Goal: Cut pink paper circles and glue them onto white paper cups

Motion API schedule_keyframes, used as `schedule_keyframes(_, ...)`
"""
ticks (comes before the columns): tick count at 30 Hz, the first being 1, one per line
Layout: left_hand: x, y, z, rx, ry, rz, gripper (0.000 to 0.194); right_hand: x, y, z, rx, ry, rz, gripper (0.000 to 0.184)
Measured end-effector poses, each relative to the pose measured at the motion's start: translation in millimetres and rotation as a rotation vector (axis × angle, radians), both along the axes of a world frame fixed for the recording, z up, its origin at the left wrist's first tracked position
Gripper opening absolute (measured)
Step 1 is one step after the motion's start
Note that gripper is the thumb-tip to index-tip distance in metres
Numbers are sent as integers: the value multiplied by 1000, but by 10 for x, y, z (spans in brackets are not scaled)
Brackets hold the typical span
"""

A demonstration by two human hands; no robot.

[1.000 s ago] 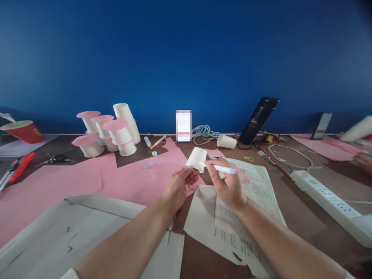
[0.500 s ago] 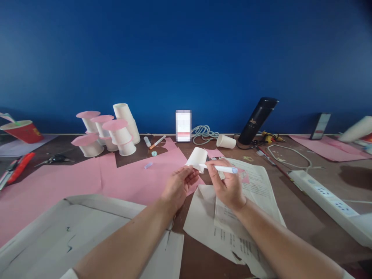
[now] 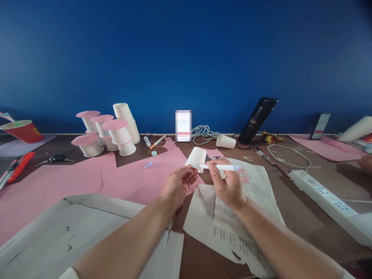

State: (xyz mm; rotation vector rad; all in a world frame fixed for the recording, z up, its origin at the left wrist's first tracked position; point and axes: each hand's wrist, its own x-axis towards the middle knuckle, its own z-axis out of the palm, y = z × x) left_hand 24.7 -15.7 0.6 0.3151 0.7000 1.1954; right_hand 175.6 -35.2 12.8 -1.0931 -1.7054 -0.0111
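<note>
In my left hand (image 3: 180, 184) is a white paper cup (image 3: 197, 157), tilted with its wide rim toward me; my fingers pinch that rim. My right hand (image 3: 228, 184) grips a slim white pen (image 3: 222, 167) with a bluish rear end. The pen lies almost level, and its tip meets or nearly meets the cup near the rim; contact is hard to make out. Under my right wrist lie printed paper sheets (image 3: 255, 193). Pink paper (image 3: 139, 176) is spread beyond and left of my left hand.
Paper cups with pink discs (image 3: 116, 124) are stacked at back left beside a tall cup stack (image 3: 128, 122). A phone (image 3: 183, 126), a lying cup (image 3: 226, 142) and a black flask (image 3: 257, 122) line the wall. A power strip (image 3: 328, 201) and another person's hand (image 3: 365, 163) are at right.
The cup has shifted very slightly left, and the pen sits a little more level. Another person's hand has come in at the right edge.
</note>
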Motion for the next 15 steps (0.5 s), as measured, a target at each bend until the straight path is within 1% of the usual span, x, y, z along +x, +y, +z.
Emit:
schedule_keyframes(4, 5, 3, 18, -8, -10, 2, 13, 7, 11, -15, 19, 20, -18, 10)
schedule_keyframes(8, -2, 3, 24, -41, -22, -1, 14, -5, 6, -21, -50, 50, 22, 11)
schedule_keyframes(10, -14, -1, 27, -39, -42, -10, 14, -9, 19, -27, -99, 149, 26, 14)
schedule_keyframes(13, -35, -13, 35, -37, -76, -29, 12, 2, 86, -46, -152, 401, 23, 18)
schedule_keyframes(15, -44, -23, 44, -42, -99, -45, 11, 23, 149, -71, -198, 561, -6, 21)
